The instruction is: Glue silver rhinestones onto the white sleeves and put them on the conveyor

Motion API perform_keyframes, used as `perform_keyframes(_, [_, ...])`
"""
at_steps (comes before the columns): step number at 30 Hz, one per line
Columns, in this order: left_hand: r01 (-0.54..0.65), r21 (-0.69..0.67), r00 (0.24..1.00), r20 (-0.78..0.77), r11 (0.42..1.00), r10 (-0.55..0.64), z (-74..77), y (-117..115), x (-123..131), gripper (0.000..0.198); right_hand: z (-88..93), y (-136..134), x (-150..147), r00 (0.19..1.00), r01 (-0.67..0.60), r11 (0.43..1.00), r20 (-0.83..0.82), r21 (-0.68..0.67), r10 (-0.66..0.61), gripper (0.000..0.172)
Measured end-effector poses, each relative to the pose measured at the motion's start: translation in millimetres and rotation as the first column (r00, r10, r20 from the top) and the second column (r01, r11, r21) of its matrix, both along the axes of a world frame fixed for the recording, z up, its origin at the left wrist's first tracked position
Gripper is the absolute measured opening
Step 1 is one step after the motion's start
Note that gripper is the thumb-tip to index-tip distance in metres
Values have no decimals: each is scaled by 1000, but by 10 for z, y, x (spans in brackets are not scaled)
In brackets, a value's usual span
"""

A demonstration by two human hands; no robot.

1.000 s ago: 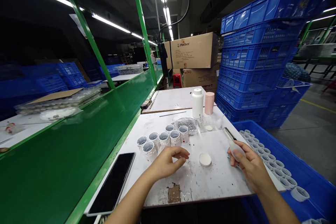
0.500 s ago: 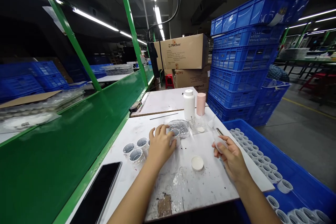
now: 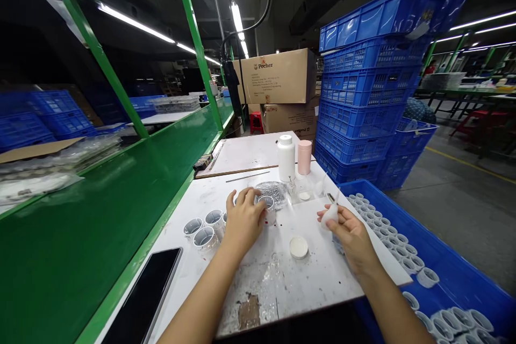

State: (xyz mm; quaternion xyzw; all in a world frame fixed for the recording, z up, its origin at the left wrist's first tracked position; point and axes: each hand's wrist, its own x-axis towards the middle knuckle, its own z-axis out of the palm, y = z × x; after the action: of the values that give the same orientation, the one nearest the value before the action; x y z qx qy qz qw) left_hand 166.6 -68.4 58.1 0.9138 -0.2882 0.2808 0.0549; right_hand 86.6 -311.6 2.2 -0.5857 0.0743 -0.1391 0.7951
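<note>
My left hand (image 3: 244, 221) is closed on the side of a short clear plastic cup (image 3: 270, 216) with a grey inside, which stands on the white table. Several similar cups (image 3: 204, 237) are grouped to the left of that wrist, partly hidden by it. My right hand (image 3: 351, 235) grips a small white squeeze bottle (image 3: 330, 217) with its thin nozzle pointing up. A dark slim metal tip (image 3: 331, 199) shows behind the bottle; whether the same hand holds it, I cannot tell. Between my hands lies a round white lid (image 3: 299, 247).
Behind my left hand is a plastic bag of small metallic parts (image 3: 272, 193). A white bottle (image 3: 286, 158) and a pink jar (image 3: 304, 157) stand farther back. A black phone (image 3: 145, 295) lies left; a blue crate (image 3: 451, 258) of cups sits right.
The squeeze bottle in my right hand has turned so its nozzle points more upright. My left hand stays at the same cup. The whole view has shifted slightly.
</note>
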Motion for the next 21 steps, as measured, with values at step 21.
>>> perform_keyframes(21, [48, -60, 989, 143, 997, -39, -161, 480, -757, 19, 220, -347, 252, 917, 392, 499, 371, -773, -146, 46])
